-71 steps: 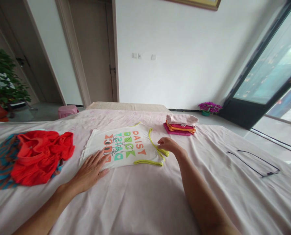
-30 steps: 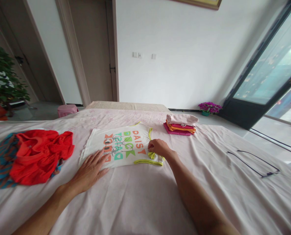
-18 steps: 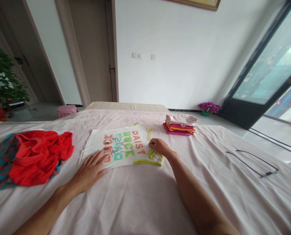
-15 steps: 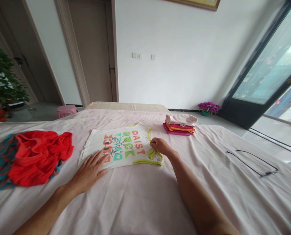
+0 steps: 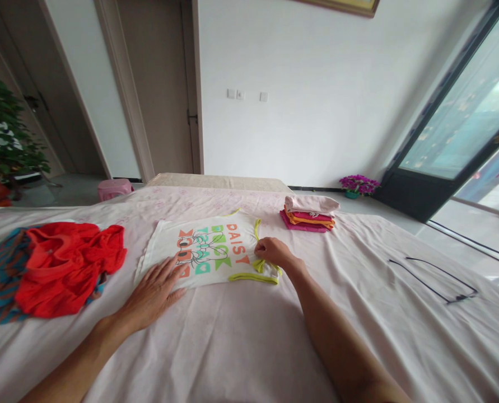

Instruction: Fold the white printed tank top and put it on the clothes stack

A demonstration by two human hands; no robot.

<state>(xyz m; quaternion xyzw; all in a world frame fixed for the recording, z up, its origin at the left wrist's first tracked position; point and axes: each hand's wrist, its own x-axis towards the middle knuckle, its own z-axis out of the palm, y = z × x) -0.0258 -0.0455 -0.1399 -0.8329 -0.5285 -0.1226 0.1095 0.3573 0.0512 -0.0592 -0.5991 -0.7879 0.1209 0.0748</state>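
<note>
A white sleeveless shirt (image 5: 207, 252) with yellow-green trim and a "DAISY DUCK" print lies spread on the pale pink bedsheet (image 5: 249, 341). Its neck end points right and its hem left. My left hand (image 5: 159, 288) rests flat on the hem end, fingers stretched over the print. At the neckline, my right hand (image 5: 276, 252) is closed in a pinch on the shirt's trim, beside a yellow-green bow (image 5: 261, 265). The fingertips of the right hand are partly hidden.
Left lies a heap of red clothing (image 5: 60, 268) over a blue-brown striped garment (image 5: 1, 285). A stack of folded clothes (image 5: 310, 214) sits at the back right. Eyeglasses (image 5: 455, 299) lie on the right. Beyond are a pink stool (image 5: 115, 189) and purple flowers (image 5: 359, 183).
My right hand has shifted very slightly to the left along the neckline, still pinching the trim. My left hand stays in place on the shirt.
</note>
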